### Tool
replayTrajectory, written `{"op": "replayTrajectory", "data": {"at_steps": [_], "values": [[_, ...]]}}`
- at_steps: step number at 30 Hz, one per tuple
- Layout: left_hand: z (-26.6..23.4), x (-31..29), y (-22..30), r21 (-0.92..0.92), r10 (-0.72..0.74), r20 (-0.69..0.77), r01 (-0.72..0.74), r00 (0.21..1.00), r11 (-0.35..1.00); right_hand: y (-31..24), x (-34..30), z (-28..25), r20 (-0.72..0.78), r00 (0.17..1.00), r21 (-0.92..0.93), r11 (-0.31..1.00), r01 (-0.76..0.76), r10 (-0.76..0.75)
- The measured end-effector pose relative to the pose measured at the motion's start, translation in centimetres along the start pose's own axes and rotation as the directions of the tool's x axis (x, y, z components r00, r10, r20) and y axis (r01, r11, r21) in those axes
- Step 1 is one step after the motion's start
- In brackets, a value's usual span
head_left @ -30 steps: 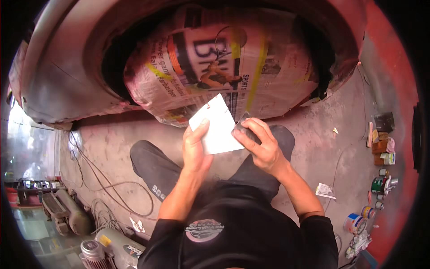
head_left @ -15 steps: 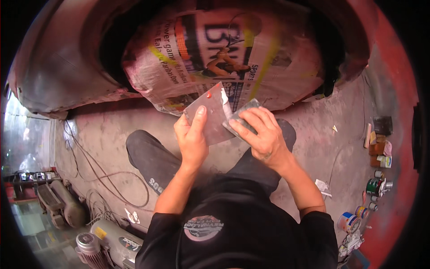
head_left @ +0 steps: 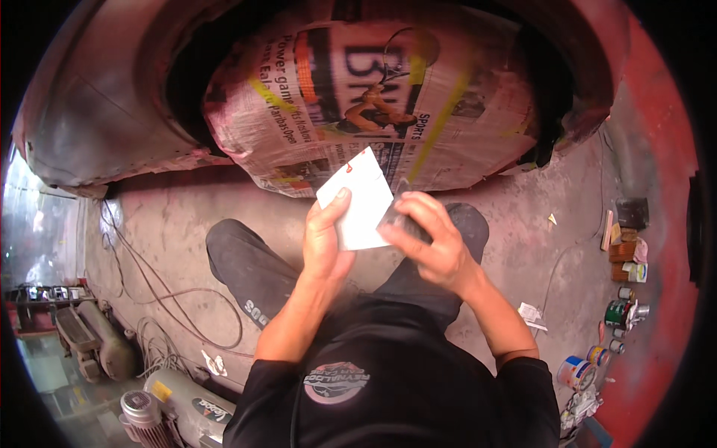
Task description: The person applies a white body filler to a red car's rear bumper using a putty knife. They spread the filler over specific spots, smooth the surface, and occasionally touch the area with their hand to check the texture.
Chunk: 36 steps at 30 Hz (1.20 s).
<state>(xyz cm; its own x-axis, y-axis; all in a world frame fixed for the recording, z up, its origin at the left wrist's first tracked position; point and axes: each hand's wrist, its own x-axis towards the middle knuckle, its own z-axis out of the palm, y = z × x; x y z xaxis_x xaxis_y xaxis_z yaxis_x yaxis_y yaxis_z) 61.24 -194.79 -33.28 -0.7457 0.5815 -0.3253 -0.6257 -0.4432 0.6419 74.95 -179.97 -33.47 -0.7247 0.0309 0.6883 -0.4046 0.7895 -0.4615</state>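
Observation:
My left hand (head_left: 323,239) grips a flat, squarish plate (head_left: 366,213) by its left side, thumb on top. The plate catches the light and looks bright white. Near its upper left edge sits a small red dab (head_left: 349,169). Any white paste is lost in the glare. At the plate's right edge, my right hand (head_left: 442,250) pinches a thin, dark, flat spreader (head_left: 412,227) between thumb and fingers. Motion blurs the spreader, and the fingers partly cover it; whether it touches the plate I cannot tell.
Ahead is a newspaper-covered wheel (head_left: 470,112) under a grey vehicle panel (head_left: 97,97). Hoses (head_left: 172,295) cross the floor at left, near an air compressor (head_left: 187,403). Paint cans (head_left: 576,372), sanding blocks (head_left: 622,250) and crumpled paper (head_left: 582,407) line the right side.
The plate has tilted and shifted slightly down and right, turning from grey to glaring white. My right hand has moved slightly lower with the spreader, now turned more steeply.

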Motion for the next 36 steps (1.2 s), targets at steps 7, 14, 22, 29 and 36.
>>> {"op": "replayTrajectory", "data": {"at_steps": [7,14,22,29,36], "values": [[0.6,-1.7,2.3,0.138,0.254,0.089,-0.264,0.963,0.955,2.1,-2.2,-0.7,0.091,0.977,-0.201,0.965,-0.170,0.191],[-0.1,-1.1,1.1,0.450,0.430,0.206,-0.476,0.879,0.756,-0.1,2.0,-0.8,0.066,0.996,-0.290,0.956,-0.038,0.060],[0.2,-0.5,3.3,0.250,0.421,0.140,-0.444,0.896,0.861,2.2,-3.0,0.6,0.113,0.973,0.193,0.956,-0.220,0.201],[-1.7,1.4,0.3,0.125,0.062,0.207,-0.089,0.976,0.988,1.3,-0.1,1.2,0.204,0.685,0.976,-0.088,-0.200,0.699],[-3.9,3.1,0.0,0.077,0.085,0.180,-0.101,0.980,0.992,0.1,-1.6,-1.6,0.161,0.806,0.943,0.152,-0.296,0.570]]}}
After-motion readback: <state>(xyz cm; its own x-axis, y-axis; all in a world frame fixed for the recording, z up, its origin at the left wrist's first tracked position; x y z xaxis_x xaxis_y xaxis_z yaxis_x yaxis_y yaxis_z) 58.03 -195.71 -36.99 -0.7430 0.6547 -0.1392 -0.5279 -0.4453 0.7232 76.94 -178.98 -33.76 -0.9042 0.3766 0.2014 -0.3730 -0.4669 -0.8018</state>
